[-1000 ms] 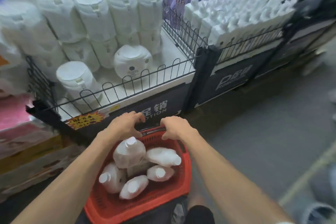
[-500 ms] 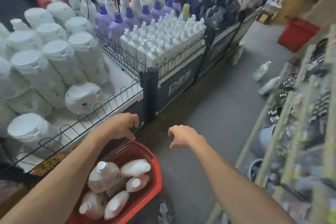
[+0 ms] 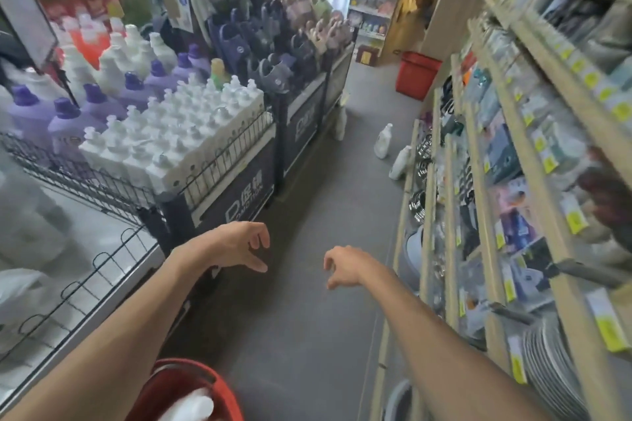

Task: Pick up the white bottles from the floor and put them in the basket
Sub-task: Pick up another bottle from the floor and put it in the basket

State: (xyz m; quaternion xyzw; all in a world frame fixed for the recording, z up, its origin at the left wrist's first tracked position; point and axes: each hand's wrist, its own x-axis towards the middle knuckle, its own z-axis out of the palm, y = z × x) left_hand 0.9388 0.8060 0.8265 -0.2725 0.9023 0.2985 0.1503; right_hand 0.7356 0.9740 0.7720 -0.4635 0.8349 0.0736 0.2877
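The red basket (image 3: 219,383) sits on the floor at the bottom edge, under my left forearm, with a white bottle (image 3: 191,407) showing inside it. My left hand (image 3: 239,244) and my right hand (image 3: 345,265) hang over the grey aisle floor with loosely curled fingers, holding nothing. Farther down the aisle three white bottles stand on the floor: one (image 3: 383,141) in the open, one (image 3: 400,162) against the right shelf, and one (image 3: 340,123) beside the dark display stand.
Wire-fenced display stands (image 3: 239,164) with white and purple bottles line the left side, then slippers. Wooden shelves (image 3: 478,181) of packaged goods run along the right. Another red basket (image 3: 415,75) stands far down the aisle.
Both hands have let go of the basket handle and lifted away. The view has swung up and to the right, from the basket to the aisle.
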